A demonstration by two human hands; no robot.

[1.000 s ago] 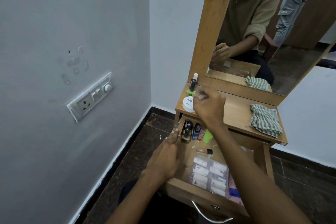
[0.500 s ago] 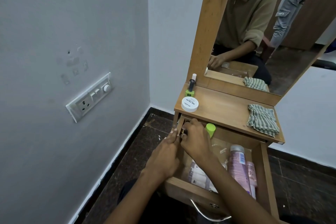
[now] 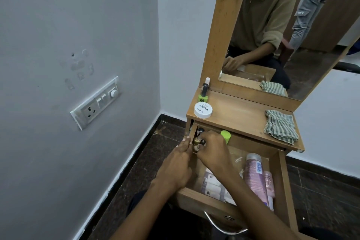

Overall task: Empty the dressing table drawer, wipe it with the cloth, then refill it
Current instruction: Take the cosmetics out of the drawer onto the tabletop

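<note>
The wooden drawer (image 3: 282, 179) of the dressing table stands pulled open. My left hand (image 3: 176, 167) grips the drawer's left wall near its back. My right hand (image 3: 214, 154) reaches into the back left corner, its fingers pinching a small bottle (image 3: 197, 141) with a gold and black cap. A green-capped bottle (image 3: 226, 136) stands behind that hand. Inside the drawer lie a pink tube (image 3: 255, 179) and a clear pack of small sachets (image 3: 213, 186). The striped cloth (image 3: 280, 128) lies folded on the table top at the right.
On the top's left end sit a white nail polish jar (image 3: 203, 110), a green nail polish bottle (image 3: 203, 95) and a small white tube (image 3: 207, 82). The mirror (image 3: 272, 31) rises behind. A wall with a switch plate (image 3: 97, 103) runs close on the left.
My right hand has come down from the table top's left end into the drawer's back left corner and closed on a small bottle. My left hand has stayed on the drawer wall.
</note>
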